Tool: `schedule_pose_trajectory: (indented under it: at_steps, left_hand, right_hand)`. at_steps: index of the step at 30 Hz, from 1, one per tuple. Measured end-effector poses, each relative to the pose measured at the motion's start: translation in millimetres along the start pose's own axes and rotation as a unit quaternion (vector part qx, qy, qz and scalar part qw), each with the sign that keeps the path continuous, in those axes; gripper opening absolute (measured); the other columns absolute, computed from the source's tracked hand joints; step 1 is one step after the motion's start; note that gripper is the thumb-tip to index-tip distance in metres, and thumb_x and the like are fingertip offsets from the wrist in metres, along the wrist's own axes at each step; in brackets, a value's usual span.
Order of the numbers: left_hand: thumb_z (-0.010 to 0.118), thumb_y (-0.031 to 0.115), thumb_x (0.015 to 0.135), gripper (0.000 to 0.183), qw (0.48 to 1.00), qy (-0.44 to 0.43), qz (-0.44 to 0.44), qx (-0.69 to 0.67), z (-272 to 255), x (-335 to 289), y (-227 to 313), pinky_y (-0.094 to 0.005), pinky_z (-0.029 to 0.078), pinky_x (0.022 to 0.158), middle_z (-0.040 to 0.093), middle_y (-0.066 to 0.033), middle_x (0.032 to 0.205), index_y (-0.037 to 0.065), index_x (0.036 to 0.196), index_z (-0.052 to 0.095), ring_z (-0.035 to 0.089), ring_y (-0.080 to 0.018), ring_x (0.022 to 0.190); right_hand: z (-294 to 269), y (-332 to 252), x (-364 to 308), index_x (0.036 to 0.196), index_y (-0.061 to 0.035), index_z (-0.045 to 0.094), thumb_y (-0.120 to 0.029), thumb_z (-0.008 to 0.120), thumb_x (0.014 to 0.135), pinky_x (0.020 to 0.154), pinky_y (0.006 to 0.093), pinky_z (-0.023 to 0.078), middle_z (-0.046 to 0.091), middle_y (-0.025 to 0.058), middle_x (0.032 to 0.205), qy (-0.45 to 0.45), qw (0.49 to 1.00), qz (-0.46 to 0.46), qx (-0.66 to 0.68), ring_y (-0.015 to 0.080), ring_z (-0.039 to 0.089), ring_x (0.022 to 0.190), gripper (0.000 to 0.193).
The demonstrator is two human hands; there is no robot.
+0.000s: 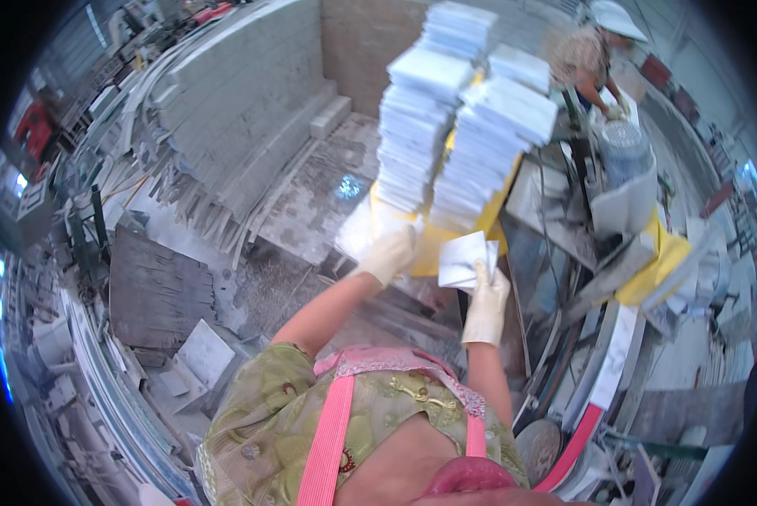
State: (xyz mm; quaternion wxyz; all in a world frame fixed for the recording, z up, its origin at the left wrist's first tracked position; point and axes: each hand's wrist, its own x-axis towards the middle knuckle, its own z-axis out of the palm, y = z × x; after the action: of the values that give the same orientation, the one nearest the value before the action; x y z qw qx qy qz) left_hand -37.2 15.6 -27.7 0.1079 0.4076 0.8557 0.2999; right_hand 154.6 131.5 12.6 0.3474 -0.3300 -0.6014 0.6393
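My right hand [486,308], in a cream glove, is closed on a few white square stone tiles [463,260] with faint grey veining, fanned slightly apart. To its left, my left hand [391,253], gloved alike, reaches forward to a white flat piece [357,229] at the foot of the tile stacks. Its fingertips are blurred, and whether they grip the piece cannot be made out. Just beyond both hands rise tall stacks of white tiles [492,126], with yellow sheeting [429,253] beneath and between them.
A long stack of grey-white slabs [243,118] lines the back left. A brown weathered board [159,291] leans at the left among offcuts. At the far right another person [593,63] in a white hat bends over work behind a cylindrical container [624,152]. A dark cable hangs right of the stacks.
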Motion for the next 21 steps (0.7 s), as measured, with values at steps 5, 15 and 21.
schedule_pose_trajectory:
  at_steps: [5, 15, 21]
  left_hand:
    - [0.050, 0.043, 0.101, 0.049, 0.998, -0.059, 0.038, -0.001, -12.2, 8.0, 4.6, -0.0523, 0.052, 0.081, 0.070, -0.0283, 0.096, 0.001, 0.124, 0.059, 0.068, -0.0455, 0.093]
    - [0.051, 0.063, 0.096, 0.069, 0.991, -0.109, -0.075, -0.028, -28.4, 8.1, 8.4, -0.0484, 0.052, 0.083, 0.068, -0.0295, 0.106, 0.000, 0.122, 0.060, 0.067, -0.0411, 0.099]
    - [0.057, 0.057, 0.095, 0.064, 0.954, -0.133, -0.005, -0.269, -55.0, -1.5, 16.0, -0.0381, 0.053, 0.077, 0.065, -0.0203, 0.082, -0.004, 0.114, 0.057, 0.068, -0.0313, 0.080]
  right_hand:
    - [62.5, 30.4, 16.9, 0.108, 0.0012, 0.071, -0.037, 0.066, 0.094, 0.082, 0.0438, 0.053, 0.073, 0.0237, 0.096, 0.029, 0.969, -0.014, -0.243, 0.0358, 0.071, 0.090, 0.041]
    - [76.4, 35.3, -4.2, 0.117, -0.0044, 0.065, -0.062, 0.053, 0.094, 0.077, 0.0514, 0.055, 0.072, 0.0252, 0.089, -0.087, 0.910, -0.038, -0.404, 0.0440, 0.070, 0.086, 0.063]
    - [73.8, 29.3, -10.8, 0.141, -0.0064, 0.049, -0.071, 0.043, 0.094, 0.068, 0.0549, 0.055, 0.071, 0.0260, 0.091, -0.154, 0.844, -0.017, -0.514, 0.0431, 0.070, 0.079, 0.081]
